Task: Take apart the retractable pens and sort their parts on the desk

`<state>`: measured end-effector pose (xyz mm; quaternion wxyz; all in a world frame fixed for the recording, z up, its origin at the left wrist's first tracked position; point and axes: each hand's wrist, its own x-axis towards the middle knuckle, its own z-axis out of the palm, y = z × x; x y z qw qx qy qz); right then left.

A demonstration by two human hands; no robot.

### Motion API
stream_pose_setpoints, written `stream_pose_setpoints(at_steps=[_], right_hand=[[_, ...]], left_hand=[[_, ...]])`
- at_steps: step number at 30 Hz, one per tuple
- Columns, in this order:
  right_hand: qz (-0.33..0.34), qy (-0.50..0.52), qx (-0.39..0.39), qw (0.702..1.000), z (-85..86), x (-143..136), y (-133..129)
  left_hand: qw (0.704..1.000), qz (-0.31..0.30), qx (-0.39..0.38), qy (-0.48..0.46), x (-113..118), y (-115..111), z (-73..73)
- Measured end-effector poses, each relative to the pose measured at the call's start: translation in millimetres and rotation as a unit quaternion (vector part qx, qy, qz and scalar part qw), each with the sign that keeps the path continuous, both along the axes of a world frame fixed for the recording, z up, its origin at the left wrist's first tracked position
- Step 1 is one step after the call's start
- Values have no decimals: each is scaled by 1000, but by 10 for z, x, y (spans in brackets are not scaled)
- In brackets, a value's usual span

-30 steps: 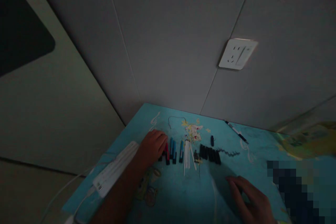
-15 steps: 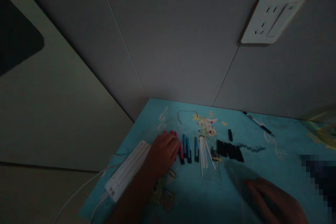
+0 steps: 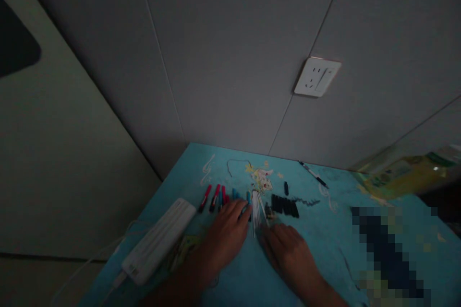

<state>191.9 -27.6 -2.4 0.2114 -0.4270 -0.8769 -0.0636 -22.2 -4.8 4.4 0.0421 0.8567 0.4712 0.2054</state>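
Observation:
My left hand (image 3: 230, 228) reaches over the blue pen pieces (image 3: 248, 197), its fingers bent and close together around one of them. How firmly it grips does not show. My right hand (image 3: 288, 249) is curled closed by the lower ends of the thin white sticks (image 3: 256, 213). Whatever its fingertips may hold is hidden and blurred. Several pink pen pieces with dark ends (image 3: 215, 197) lie left of my left hand. Right of the white sticks is a row of short black caps (image 3: 284, 206), with a single black cap (image 3: 285, 188) behind it.
A white power strip (image 3: 158, 240) with cables lies at the table's left edge. A black-and-white pen (image 3: 313, 174) rests near the wall. Scraps of printed paper (image 3: 262, 180) lie behind the sticks. At the right are a yellow plastic package (image 3: 403, 175) and a pixelated dark patch.
My left hand has moved right from the pink pen pieces to the blue ones. My right hand has come in left to the white sticks. The view has turned to the right.

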Motion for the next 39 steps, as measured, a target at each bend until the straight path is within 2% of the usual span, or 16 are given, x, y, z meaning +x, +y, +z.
stream_pose_setpoints(at_steps=[2,5,12,19,24,29,36,39], right_hand=[[1,0,-12,1000,-9,-220,-41],[-4,-5,-24,1000,-38,-329,-91],[-51,-11,-55,997,-107,-191,-118],[-84,12,-83,993,-44,-235,-60],[-105,35,-120,987,-63,-247,14],[-94,63,-129,985,-102,-241,11],[-116,76,-111,984,-114,-199,4],[-130,63,-99,985,-116,-202,5]], left_hand=[[1000,-21,6,1,17,-9,-43],[999,-36,9,-13,38,-11,-55],[998,-7,13,-68,41,40,-70],[996,32,-16,-76,64,58,-124],[993,50,-42,-97,115,37,-205],[989,24,-33,-141,121,32,-285],[981,6,-29,-189,84,56,-262],[983,-17,4,-181,46,72,-260]])
